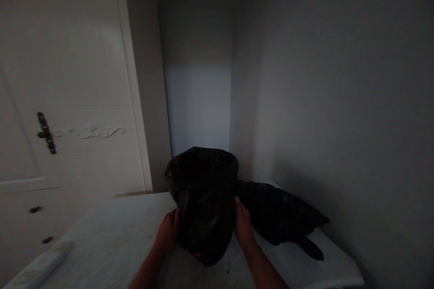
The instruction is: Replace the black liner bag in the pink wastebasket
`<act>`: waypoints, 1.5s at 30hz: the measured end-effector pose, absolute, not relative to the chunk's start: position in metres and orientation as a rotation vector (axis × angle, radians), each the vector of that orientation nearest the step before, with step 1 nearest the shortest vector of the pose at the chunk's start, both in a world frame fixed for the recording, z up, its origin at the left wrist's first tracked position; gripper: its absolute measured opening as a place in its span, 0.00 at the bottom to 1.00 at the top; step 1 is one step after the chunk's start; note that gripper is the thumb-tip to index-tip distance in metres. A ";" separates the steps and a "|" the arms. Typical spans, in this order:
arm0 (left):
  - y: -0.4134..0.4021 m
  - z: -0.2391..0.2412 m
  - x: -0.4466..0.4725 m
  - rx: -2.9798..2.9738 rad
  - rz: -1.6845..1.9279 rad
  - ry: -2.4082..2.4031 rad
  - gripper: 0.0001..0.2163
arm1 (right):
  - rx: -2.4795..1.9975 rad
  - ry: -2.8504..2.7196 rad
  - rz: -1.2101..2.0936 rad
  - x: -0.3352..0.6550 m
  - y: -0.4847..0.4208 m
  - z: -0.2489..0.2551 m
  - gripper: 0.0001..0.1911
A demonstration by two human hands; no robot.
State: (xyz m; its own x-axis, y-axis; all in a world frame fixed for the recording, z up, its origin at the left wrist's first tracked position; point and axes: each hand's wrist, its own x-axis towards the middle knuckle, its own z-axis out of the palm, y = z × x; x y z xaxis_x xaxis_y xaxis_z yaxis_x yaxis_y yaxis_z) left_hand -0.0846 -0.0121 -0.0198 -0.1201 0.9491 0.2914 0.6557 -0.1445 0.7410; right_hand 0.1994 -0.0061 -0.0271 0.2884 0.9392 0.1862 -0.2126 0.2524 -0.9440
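Observation:
A bin lined with a black plastic bag [208, 207] stands on the pale table in front of me, its wide mouth facing up and the bag folded over the rim. My left hand [169, 228] presses against its left side, fingers curved round the plastic. On the opposite side, my right hand [242, 221] grips it in the same way. The bag hides whatever it covers, and its inside is too dark to make out. Just right of my right hand lies a second black plastic bag [281, 212], crumpled, with a dark stubby end sticking out toward the front.
The white tabletop [129, 226] spreads beneath everything. A pale rolled or folded item [44, 268] lies at its left front edge. A white wardrobe [84, 63] with a dark handle [46, 133] stands at left. Grey walls [322, 76] close in behind and at right. The light is dim.

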 end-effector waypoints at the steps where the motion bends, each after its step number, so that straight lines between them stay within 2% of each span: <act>1: -0.012 -0.020 -0.085 1.798 1.148 1.786 0.27 | -0.990 -0.933 0.962 0.200 -0.006 -0.028 0.40; 12: -0.022 -0.006 -0.082 1.731 1.305 1.726 0.26 | -0.998 -0.912 0.922 0.200 -0.004 -0.032 0.40; 21: -0.046 0.016 -0.083 1.373 1.740 1.755 0.32 | -0.794 -0.879 0.930 0.198 -0.001 -0.034 0.39; 27: -0.066 0.068 -0.089 1.143 1.781 1.397 0.25 | -0.743 -0.773 0.975 0.202 0.005 -0.036 0.39; 33: -0.078 0.124 -0.089 1.257 1.820 0.940 0.34 | -0.542 -0.627 1.140 0.213 0.007 0.023 0.28; 38: -0.070 0.137 -0.087 1.867 1.883 1.178 0.24 | -0.457 -0.780 1.135 0.220 -0.009 0.071 0.37; 42: -0.066 0.133 -0.094 2.261 1.856 1.394 0.22 | -0.608 -1.068 0.986 0.225 -0.022 0.080 0.44; 45: -0.069 0.137 -0.104 2.433 1.683 1.436 0.21 | -0.641 -1.164 0.957 0.233 -0.028 0.082 0.49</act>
